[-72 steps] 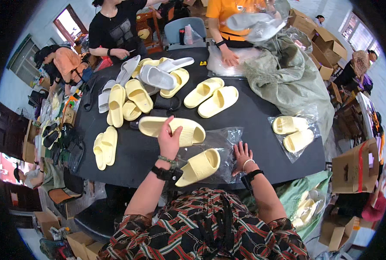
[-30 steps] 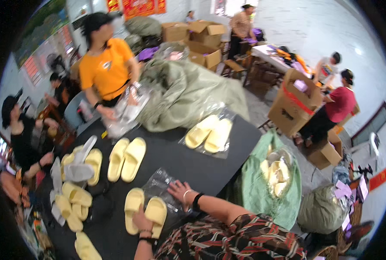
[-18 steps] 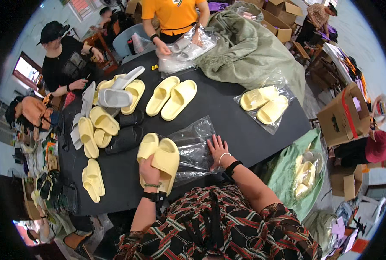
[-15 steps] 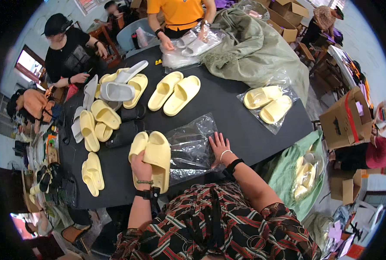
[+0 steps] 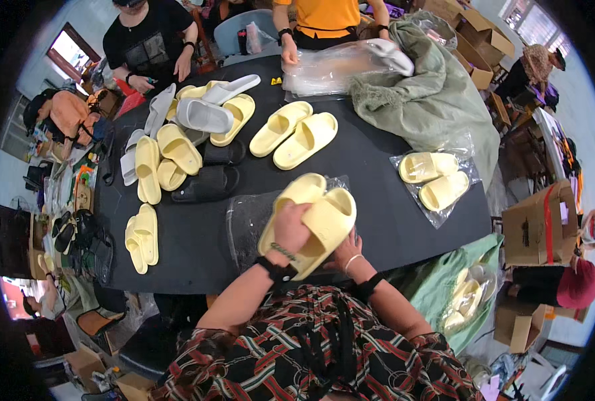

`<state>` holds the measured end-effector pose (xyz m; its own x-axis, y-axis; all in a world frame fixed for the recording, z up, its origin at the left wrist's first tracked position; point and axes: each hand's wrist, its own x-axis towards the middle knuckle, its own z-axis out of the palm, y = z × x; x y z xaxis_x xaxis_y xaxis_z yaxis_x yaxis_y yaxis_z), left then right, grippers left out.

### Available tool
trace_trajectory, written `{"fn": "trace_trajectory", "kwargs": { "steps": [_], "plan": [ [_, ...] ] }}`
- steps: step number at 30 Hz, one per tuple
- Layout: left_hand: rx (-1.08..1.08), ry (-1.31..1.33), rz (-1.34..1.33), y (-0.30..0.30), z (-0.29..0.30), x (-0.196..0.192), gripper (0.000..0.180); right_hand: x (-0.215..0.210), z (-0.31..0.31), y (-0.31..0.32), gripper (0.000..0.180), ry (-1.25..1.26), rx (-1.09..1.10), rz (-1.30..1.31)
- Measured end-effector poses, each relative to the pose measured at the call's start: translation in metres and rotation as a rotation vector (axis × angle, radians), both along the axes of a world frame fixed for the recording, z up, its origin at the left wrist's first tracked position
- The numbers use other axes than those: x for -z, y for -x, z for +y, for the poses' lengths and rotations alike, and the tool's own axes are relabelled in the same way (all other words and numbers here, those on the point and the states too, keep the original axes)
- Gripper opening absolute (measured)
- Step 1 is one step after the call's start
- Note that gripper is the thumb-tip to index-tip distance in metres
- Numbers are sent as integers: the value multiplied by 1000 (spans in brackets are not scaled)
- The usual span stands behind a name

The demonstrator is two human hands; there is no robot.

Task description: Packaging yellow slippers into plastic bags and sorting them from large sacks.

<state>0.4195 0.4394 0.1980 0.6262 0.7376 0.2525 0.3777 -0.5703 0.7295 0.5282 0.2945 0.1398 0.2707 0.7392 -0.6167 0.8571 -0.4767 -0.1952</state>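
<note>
My left hand (image 5: 292, 230) grips a pair of pale yellow slide slippers (image 5: 334, 217), held tilted above the near middle of the table. Beneath them lies a clear plastic bag (image 5: 244, 224), partly covered by the slippers. Close by on the right is my right hand (image 5: 352, 254), low beside the bag's right end; its fingers are largely hidden behind the slippers, and whether it pinches the film does not show. Another yellow pair (image 5: 294, 137) rests unbagged farther back. To the right, a bagged yellow pair (image 5: 434, 177) lies flat.
A pile of yellow, grey and black slippers (image 5: 187, 137) covers the left of the black table (image 5: 384, 214). Opposite, a person in orange (image 5: 324, 20) handles plastic-wrapped goods beside a green sack (image 5: 437, 100). Another green sack (image 5: 458, 314) holding slippers sits below the right edge.
My left hand has carried the yellow pair rightward over the bag, tilting it. My right hand, earlier spread flat on the bag's right end, is now partly behind the slippers. The view has shifted.
</note>
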Motion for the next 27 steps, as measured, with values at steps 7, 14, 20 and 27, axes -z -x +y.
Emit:
{"fn": "trace_trajectory", "kwargs": {
  "steps": [7, 14, 20, 27],
  "plan": [
    [114, -79, 347, -7, -5, 84, 33, 30, -35, -12, 107, -67, -116, -82],
    [-95, -90, 350, 56, 37, 90, 34, 12, -26, -29, 128, 45, -187, -5],
    [-128, -157, 406, 122, 59, 88, 32, 0, 44, -102, 89, 222, -24, 325],
    [-207, -126, 434, 125, 52, 87, 34, -4, 75, -79, 135, -162, -249, -131]
  ]
}}
